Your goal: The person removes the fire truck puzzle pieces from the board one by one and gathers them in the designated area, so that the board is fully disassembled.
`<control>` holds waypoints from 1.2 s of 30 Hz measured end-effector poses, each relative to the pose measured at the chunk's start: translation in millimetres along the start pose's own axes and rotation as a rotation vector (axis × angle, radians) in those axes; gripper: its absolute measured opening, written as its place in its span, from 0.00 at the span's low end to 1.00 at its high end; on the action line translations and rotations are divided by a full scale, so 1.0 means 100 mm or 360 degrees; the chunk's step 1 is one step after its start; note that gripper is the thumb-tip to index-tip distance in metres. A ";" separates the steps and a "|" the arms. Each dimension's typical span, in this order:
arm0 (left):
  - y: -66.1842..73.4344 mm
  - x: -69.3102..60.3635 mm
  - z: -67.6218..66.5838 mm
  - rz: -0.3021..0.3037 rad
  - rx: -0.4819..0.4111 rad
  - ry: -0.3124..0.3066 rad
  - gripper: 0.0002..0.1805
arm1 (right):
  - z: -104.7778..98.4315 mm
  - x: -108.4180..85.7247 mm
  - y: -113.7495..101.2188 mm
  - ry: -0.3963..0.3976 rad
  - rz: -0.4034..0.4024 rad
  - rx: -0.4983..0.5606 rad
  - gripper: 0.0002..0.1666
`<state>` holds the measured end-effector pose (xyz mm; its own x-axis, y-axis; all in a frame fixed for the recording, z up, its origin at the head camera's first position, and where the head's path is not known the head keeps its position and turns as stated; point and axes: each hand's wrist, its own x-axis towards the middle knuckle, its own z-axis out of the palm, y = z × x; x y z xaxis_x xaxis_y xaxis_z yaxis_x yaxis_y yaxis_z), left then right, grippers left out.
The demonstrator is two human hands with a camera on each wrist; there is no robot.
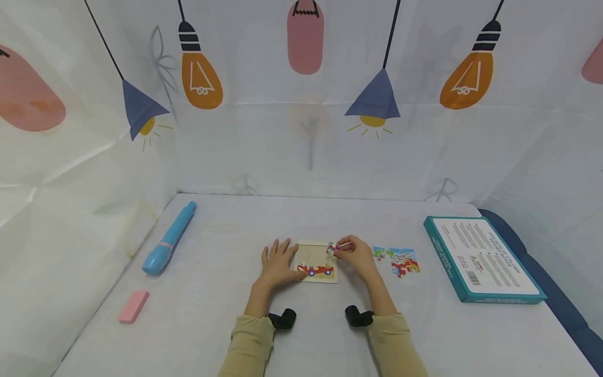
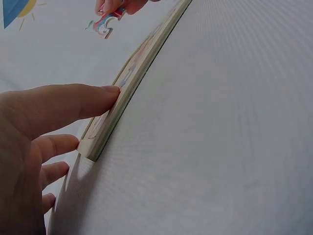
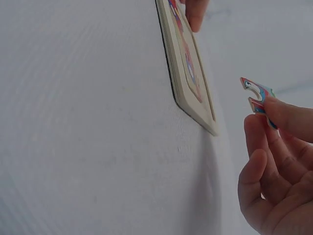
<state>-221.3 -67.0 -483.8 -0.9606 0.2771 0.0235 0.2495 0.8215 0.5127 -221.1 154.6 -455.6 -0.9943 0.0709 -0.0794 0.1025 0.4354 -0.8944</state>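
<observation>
A shallow wooden puzzle board (image 1: 311, 252) lies on the table, with a red vehicle picture (image 1: 320, 270) filling its lower part. My left hand (image 1: 277, 265) is spread at the board's left side. Its straight thumb (image 2: 83, 103) touches the near edge, and a fingertip meets the corner. Between thumb and fingers, my right hand (image 1: 356, 255) pinches a small colourful puzzle piece (image 3: 259, 97) with a curved notch. That piece is held up over the board's upper right. More puzzle pieces (image 1: 404, 261) lie to the right of this hand, some side by side.
At the left are a blue microphone-shaped object (image 1: 169, 240) and a pink block (image 1: 134, 307). A teal-edged box (image 1: 485, 259) with a printed white face lies at the right. A curtain with lamp pictures (image 1: 273, 141) stands behind the white table (image 1: 198, 335).
</observation>
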 end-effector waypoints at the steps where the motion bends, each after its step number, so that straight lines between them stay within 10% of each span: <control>1: 0.00 0.00 0.00 0.0004 -0.0006 0.0006 0.44 | -0.02 0.00 0.01 -0.0001 0.0003 0.0004 0.12; 36: -0.03 0.00 0.03 -0.0004 0.0000 -0.0006 0.45 | -0.87 -0.27 0.41 0.0104 0.0251 -0.0467 0.16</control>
<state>-221.3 -68.2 -487.7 -0.9607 0.2769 0.0193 0.2473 0.8221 0.5129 -187.8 248.9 -451.9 -0.9627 0.2109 -0.1697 0.2680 0.6535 -0.7079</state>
